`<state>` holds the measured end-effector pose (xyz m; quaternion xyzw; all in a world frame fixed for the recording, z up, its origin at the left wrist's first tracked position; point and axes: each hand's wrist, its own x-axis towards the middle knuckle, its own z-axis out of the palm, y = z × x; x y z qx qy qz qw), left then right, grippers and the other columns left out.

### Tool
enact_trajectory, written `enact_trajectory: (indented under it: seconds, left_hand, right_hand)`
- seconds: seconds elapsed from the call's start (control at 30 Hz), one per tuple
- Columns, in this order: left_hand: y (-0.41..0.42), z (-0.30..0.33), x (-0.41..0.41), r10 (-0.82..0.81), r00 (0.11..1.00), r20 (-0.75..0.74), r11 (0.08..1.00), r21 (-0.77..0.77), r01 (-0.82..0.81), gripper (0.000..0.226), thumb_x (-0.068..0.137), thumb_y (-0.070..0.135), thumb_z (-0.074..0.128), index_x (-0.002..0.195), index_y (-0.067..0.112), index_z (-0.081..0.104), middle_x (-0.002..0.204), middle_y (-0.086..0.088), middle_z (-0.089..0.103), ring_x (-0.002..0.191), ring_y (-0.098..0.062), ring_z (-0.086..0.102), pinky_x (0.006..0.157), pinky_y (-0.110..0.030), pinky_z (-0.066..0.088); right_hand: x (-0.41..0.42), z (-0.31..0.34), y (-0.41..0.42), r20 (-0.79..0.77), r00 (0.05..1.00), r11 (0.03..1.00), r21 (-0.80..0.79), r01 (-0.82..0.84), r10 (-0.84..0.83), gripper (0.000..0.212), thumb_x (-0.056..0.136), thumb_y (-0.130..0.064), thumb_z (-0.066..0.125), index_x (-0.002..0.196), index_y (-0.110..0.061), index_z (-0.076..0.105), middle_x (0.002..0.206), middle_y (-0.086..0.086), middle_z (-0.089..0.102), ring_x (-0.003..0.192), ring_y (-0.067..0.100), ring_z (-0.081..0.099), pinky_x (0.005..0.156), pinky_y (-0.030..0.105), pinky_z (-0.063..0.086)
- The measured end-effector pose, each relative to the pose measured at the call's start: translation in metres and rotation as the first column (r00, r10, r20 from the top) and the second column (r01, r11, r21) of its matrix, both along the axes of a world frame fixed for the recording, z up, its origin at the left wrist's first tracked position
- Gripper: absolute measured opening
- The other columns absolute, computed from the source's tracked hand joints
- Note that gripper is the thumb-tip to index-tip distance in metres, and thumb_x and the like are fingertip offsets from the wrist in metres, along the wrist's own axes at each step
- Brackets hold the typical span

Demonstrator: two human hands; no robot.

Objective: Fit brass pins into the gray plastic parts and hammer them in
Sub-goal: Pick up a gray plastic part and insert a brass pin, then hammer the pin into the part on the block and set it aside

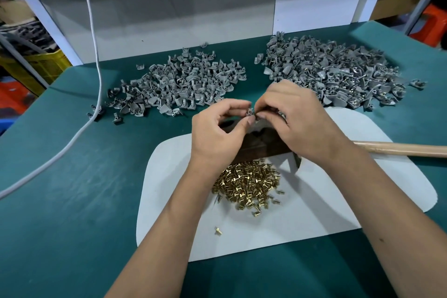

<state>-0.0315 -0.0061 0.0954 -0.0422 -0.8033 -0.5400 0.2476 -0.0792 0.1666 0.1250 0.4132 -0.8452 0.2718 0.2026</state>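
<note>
1. We hold one gray part [249,112] pinched in the left hand [219,132], thumb and forefinger closed on it, raised just above the dark block [260,146].
2. Our right hand [294,118] meets it from the other side, fingertips drawn together at the part. They probably pinch a pin, but it is too small and too covered to tell.
3. To seat the pin well, we turn the part so its hole faces the right hand, and we start the pin straight, not slanted.
4. We push it in by finger until it stands on its own. A pin that leans will likely bend or split the plastic under the hammer.
5. We then set the part flat on the block, pin upward, before reaching for the hammer handle [401,147], which lies to the right on the white mat [338,201].
6. More pins [248,182] lie heaped on the mat, just under our wrists. A pile of parts [176,83] sits far left, and another pile [338,70] far right with brass showing in it, so finished pieces seem to go there.
</note>
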Motion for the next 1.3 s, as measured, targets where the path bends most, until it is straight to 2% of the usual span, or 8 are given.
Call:
enact_trajectory:
  seconds: [0.23,0.47,0.67,0.8,0.93,1.1,1.23,1.3]
  left_hand:
    - [-0.005,-0.009,-0.003,0.03,0.993,0.111,0.994,-0.111,-0.017,0.011,0.08,0.012,0.084,0.084,0.02,0.079,0.097,0.01,0.076,0.106,-0.013,0.067,0.098,-0.039,0.052]
    - [-0.003,-0.01,-0.002,0.037,0.995,0.09,0.988,-0.154,-0.023,0.013,0.08,0.015,0.083,0.087,0.025,0.078,0.108,0.014,0.073,0.118,-0.008,0.057,0.107,-0.036,0.043]
    - [0.001,-0.011,-0.004,0.013,0.989,0.15,0.997,-0.083,0.0,0.009,0.082,0.011,0.083,0.081,0.018,0.077,0.112,0.008,0.073,0.12,-0.014,0.06,0.107,-0.042,0.045]
    - [0.001,-0.01,-0.005,0.013,0.987,0.162,0.996,-0.085,0.001,0.009,0.082,0.011,0.084,0.08,0.017,0.077,0.111,0.006,0.073,0.119,-0.017,0.062,0.107,-0.043,0.046]
    - [0.002,-0.01,-0.005,0.028,0.986,0.162,0.996,-0.09,-0.013,0.009,0.081,0.012,0.085,0.079,0.018,0.079,0.109,0.006,0.074,0.118,-0.017,0.062,0.106,-0.042,0.047]
    - [0.001,-0.01,-0.006,0.019,0.983,0.184,0.997,-0.076,-0.005,0.008,0.081,0.014,0.086,0.08,0.018,0.079,0.11,0.003,0.074,0.119,-0.019,0.063,0.107,-0.044,0.046]
    - [0.0,-0.012,-0.007,0.012,0.984,0.179,0.998,-0.062,-0.001,0.009,0.079,0.012,0.085,0.079,0.018,0.079,0.11,0.0,0.075,0.117,-0.015,0.065,0.107,-0.041,0.047]
    - [-0.001,-0.013,-0.008,0.015,0.985,0.173,0.998,-0.066,-0.003,0.01,0.079,0.01,0.086,0.079,0.017,0.078,0.111,-0.002,0.074,0.116,-0.013,0.066,0.104,-0.032,0.05]
  right_hand:
    - [-0.011,0.014,0.037,0.269,0.939,0.963,0.22,0.155,-0.213,0.004,0.09,-0.027,0.076,0.086,-0.027,0.074,0.075,-0.022,0.064,0.072,-0.008,0.058,0.065,0.004,0.037]
    - [-0.016,0.01,0.078,0.454,0.807,0.814,0.579,0.054,-0.377,0.024,0.077,-0.031,0.087,0.091,-0.029,0.067,0.083,-0.011,0.068,0.076,0.007,0.064,0.07,0.026,0.051]
    - [-0.018,0.003,0.079,0.378,0.85,0.809,0.581,0.09,-0.366,0.017,0.091,-0.025,0.074,0.082,-0.027,0.06,0.081,-0.012,0.064,0.075,0.006,0.059,0.066,0.026,0.044]
    - [-0.016,0.023,0.083,0.502,0.815,0.946,0.277,0.166,-0.29,0.016,0.101,-0.017,0.058,0.089,-0.026,0.063,0.073,-0.012,0.069,0.064,-0.001,0.061,0.061,0.025,0.045]
    - [-0.002,0.036,0.05,0.359,0.905,0.973,0.076,0.218,-0.23,0.029,0.106,-0.027,0.048,0.078,-0.023,0.055,0.065,-0.005,0.062,0.054,0.007,0.053,0.052,0.028,0.043]
    - [0.009,0.029,0.023,0.228,0.935,0.946,0.24,0.217,-0.272,0.025,0.106,-0.036,0.043,0.087,-0.023,0.053,0.069,-0.004,0.052,0.066,0.026,0.051,0.06,0.036,0.034]
    - [0.012,0.034,0.024,0.093,0.945,0.949,-0.001,0.315,-0.314,0.031,0.103,-0.042,0.036,0.098,-0.02,0.057,0.061,-0.005,0.047,0.052,0.025,0.045,0.051,0.034,0.03]
    - [0.017,0.029,0.015,0.078,0.941,0.936,0.155,0.316,-0.33,0.029,0.107,-0.04,0.036,0.101,-0.019,0.055,0.065,-0.002,0.047,0.06,0.031,0.049,0.057,0.037,0.037]
